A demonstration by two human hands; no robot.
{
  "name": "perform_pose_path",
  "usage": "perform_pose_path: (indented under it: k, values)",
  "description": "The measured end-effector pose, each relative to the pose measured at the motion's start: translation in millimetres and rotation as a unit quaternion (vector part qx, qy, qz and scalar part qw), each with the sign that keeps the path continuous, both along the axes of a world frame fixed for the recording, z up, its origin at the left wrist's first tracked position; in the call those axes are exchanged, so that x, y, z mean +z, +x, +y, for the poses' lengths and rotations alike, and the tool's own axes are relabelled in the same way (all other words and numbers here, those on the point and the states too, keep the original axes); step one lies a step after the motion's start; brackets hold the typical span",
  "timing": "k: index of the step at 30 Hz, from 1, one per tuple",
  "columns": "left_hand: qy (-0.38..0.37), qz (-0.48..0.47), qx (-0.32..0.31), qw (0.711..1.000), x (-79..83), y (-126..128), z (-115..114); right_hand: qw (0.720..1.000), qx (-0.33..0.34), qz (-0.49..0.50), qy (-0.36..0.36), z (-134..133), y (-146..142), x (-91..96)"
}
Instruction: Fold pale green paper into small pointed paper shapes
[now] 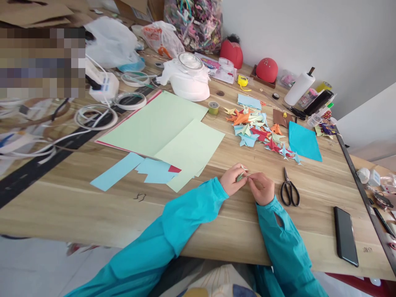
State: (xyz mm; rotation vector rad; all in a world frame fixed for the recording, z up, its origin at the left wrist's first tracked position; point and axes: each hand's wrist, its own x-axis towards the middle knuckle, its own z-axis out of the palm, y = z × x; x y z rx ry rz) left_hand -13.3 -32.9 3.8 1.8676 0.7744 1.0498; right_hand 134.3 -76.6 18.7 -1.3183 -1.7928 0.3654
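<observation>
My left hand [232, 179] is closed around a small piece of folded pale green paper [240, 177], mostly hidden by the fingers. Pinched fingertips of my right hand [261, 187] meet the paper's right end. Both hands are just above the wooden table, close together. To their right lie black-handled scissors [290, 194], blades pointing away. Beyond the hands is a pile of small folded paper figures [247, 128] in orange, red, blue, yellow and pale green. Left of my hands, pale green sheets [192, 150] overlap, with light blue paper pieces [157, 170] partly under them.
A black phone [345, 236] lies near the right front edge. A turquoise square [305, 141] sits beside the pile. Behind are a thread spool [213, 108], a yellow tape measure [243, 81] and red pincushions [266, 70]. White cables [95, 117] and a power strip [103, 86] crowd the left.
</observation>
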Motion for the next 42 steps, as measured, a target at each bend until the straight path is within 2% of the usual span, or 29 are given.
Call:
perform_pose_path:
  k: [4,14,24,33,42]
  values:
    - [-0.021,0.007,-0.011,1.000,0.2,-1.1,0.6,1.000,0.012,-0.011,0.012,0.1,0.4,1.5]
    - [-0.013,0.001,-0.016,1.000,-1.9,0.7,1.0,0.999,0.009,-0.019,0.031,1.7,2.7,1.3]
    - [-0.106,-0.018,-0.027,0.994,-3.4,-0.1,0.2,1.000,-0.005,-0.015,0.005,0.8,2.9,3.0]
    - [-0.062,-0.001,-0.007,0.998,0.1,-0.9,-0.4,0.999,0.007,-0.027,0.026,0.2,1.9,3.6]
    - [-0.058,-0.006,-0.014,0.998,-0.2,-0.8,0.2,0.993,0.027,-0.106,0.039,0.8,6.7,-1.8]
